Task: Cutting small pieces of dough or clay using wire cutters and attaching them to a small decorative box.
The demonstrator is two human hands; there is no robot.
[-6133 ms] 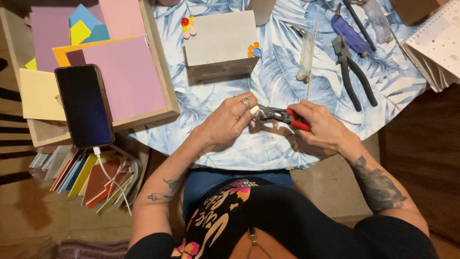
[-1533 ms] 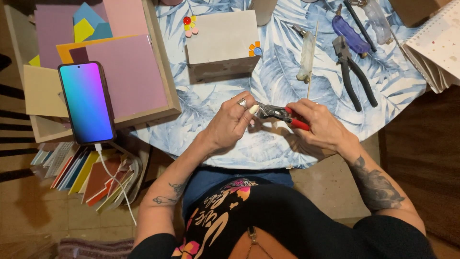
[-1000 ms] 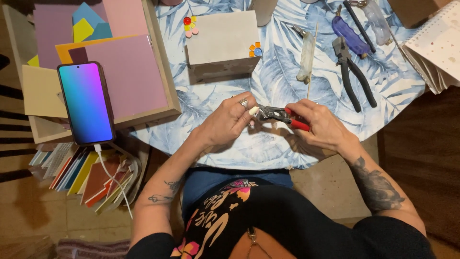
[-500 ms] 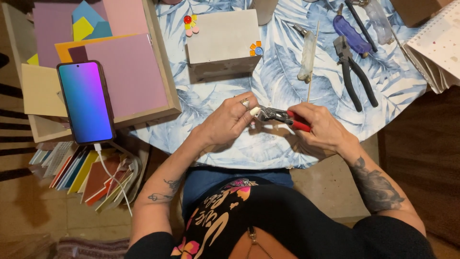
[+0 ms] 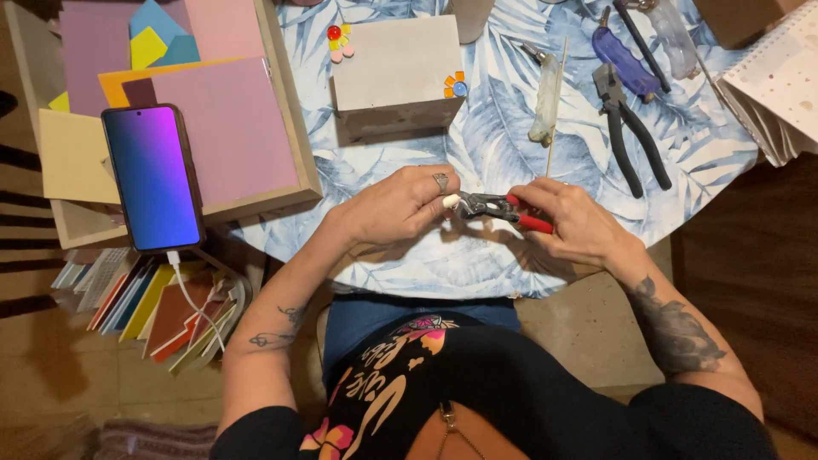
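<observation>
My right hand [image 5: 579, 223] grips small pliers with red handles [image 5: 503, 209] over the near edge of a round table with a blue leaf-patterned cloth [image 5: 486, 145]. Their dark jaws point left toward my left hand [image 5: 396, 209]. That hand's fingers are closed around a small pale piece at the jaws' tip; what the piece is cannot be made out. A ring sits on one finger of the left hand.
A grey box [image 5: 396, 77] with small coloured flower pieces stands behind my hands. Black pliers [image 5: 630, 140], a purple-handled tool [image 5: 626, 64] and a thin stick lie at the right. A wooden tray of coloured sheets [image 5: 213, 111] holds a lit phone [image 5: 153, 175] at the left.
The phone's screen was dark six seconds ago and is lit now. My hands and the red-handled pliers have stayed in nearly the same place.
</observation>
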